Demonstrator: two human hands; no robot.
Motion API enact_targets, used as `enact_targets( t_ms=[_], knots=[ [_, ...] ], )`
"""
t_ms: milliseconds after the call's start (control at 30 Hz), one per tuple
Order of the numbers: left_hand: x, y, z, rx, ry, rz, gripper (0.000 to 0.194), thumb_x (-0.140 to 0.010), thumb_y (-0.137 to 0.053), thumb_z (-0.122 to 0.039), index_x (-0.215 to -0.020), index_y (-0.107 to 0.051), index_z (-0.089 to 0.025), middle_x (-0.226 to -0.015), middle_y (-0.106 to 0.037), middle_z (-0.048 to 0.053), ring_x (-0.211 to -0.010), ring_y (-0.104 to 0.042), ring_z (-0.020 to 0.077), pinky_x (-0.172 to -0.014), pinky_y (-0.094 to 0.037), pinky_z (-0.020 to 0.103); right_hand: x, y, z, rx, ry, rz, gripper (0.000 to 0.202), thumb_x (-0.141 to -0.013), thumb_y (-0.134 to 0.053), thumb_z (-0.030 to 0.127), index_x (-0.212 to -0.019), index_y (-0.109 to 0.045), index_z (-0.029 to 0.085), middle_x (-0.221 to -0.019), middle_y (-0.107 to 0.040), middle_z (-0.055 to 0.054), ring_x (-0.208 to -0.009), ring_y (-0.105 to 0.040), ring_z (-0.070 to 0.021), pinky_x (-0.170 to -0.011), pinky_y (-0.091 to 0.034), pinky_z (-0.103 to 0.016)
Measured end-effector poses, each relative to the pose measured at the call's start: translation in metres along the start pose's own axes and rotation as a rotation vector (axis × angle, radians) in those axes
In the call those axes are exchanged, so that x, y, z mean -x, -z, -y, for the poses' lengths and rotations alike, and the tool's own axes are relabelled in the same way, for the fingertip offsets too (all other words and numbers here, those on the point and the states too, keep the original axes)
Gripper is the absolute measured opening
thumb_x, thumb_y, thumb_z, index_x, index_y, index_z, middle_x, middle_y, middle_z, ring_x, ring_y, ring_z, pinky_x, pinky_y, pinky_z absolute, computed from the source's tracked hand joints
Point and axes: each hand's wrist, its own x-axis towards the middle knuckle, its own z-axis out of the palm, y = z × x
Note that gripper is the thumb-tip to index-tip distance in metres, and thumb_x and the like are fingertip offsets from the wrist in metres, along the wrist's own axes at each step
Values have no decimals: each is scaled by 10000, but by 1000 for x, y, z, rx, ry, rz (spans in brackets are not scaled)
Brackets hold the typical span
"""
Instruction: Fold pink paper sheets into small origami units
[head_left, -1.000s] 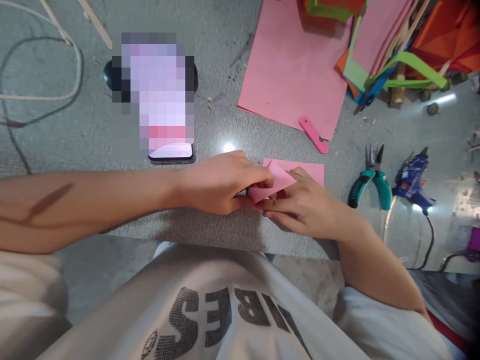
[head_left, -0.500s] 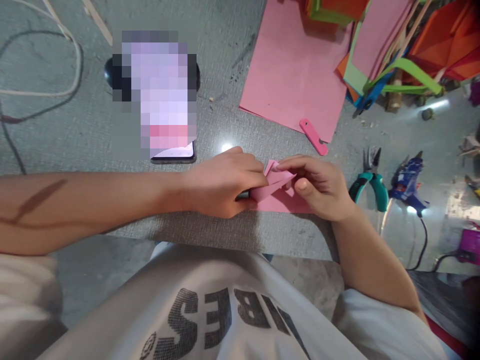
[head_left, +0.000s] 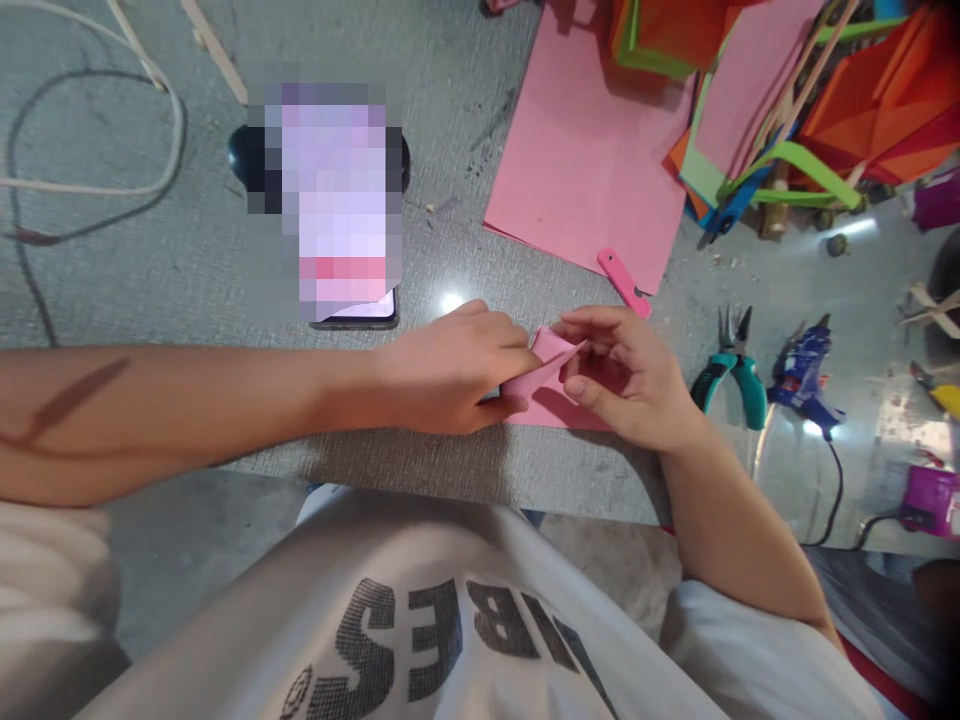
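Observation:
A folded piece of pink paper [head_left: 551, 400] lies near the table's front edge between my two hands, one pointed flap lifted off it. My left hand [head_left: 465, 370] pinches the left end of this paper between thumb and fingers. My right hand [head_left: 626, 375] curls round the right end, its fingers at the raised flap and its thumb lower down; part of the contact is hidden behind the flap. Beyond my right hand, a pink cutter [head_left: 624, 282] rests over the lower edge of a pink paper stack [head_left: 581, 190].
Teal-handled pliers [head_left: 731, 375] and a blue glue gun [head_left: 806, 375] with a cord lie to the right. Orange and green paper pieces [head_left: 874, 110] crowd the far right. A phone [head_left: 356, 322], mostly blurred out, stands ahead on the left, near a looped pale cable [head_left: 176, 135].
My right hand has shifted slightly left, with its thumb lower against the paper. The raised flap has changed angle a little. My left hand keeps its pinch. The view has shifted slightly.

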Motion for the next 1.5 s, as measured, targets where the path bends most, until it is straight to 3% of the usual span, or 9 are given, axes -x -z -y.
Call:
enact_targets(
  t_ms=[167,300,367,600,867,1167,1500],
  knots=[
    [-1,-2,0,-19,25,-13,170,-1081,-688,-345,-1080,-765,-195,-1041,-754,99,-985,-683,277,-931,-430,433,-4,-3,9,121,18,15,443,-1021,-861,443,-1429,-744,315,-1347,-814,-85,-918,-759,-224,-796,-627,-414],
    [-1,-3,0,-39,24,-12,203,-1096,-680,-370,-1089,-777,-193,-1023,-741,93,-957,-663,269,-919,-415,434,-9,-6,14,194,82,-38,351,-1022,-864,430,-1342,-764,327,-1463,-777,-115,-1292,-750,-332,-1015,-635,-522],
    [-1,-3,0,-46,21,-12,232,-1113,-652,-375,-1100,-782,-183,-1028,-739,100,-942,-654,266,-914,-413,437,-11,-7,14,235,99,-54,293,-1032,-849,422,-1300,-773,329,-1457,-766,-120,-1356,-721,-347,-1072,-613,-554],
    [-1,-2,0,-6,46,-40,226,-1110,-658,-371,-1108,-803,-197,-1062,-724,103,-944,-631,263,-904,-401,442,-10,-11,10,328,149,-118,238,-1048,-805,447,-1259,-811,336,-1201,-730,-100,-1133,-705,-315,-1025,-623,-566],
    [-2,-5,0,-55,38,-41,300,-1136,-639,-447,-1075,-782,-190,-1056,-722,96,-936,-607,252,-914,-407,448,-13,-18,5,269,252,-115,207,-1040,-816,489,-1202,-873,374,-1099,-638,-78,-1030,-657,-282,-940,-629,-547],
    [-2,-3,2,-52,17,-19,276,-1089,-747,-466,-1080,-794,-194,-1063,-729,93,-956,-636,267,-914,-404,447,-12,-24,3,397,216,-141,350,-1058,-756,635,-1139,-909,330,-1109,-616,-95,-999,-631,-270,-817,-613,-477],
    [-3,-3,4,6,62,-54,215,-1049,-782,-408,-1008,-784,-197,-1023,-751,70,-961,-677,253,-923,-416,424,-14,-23,-3,442,304,-193,249,-1063,-797,530,-1146,-895,317,-1099,-634,-81,-967,-653,-245,-828,-617,-472]
  ],
)
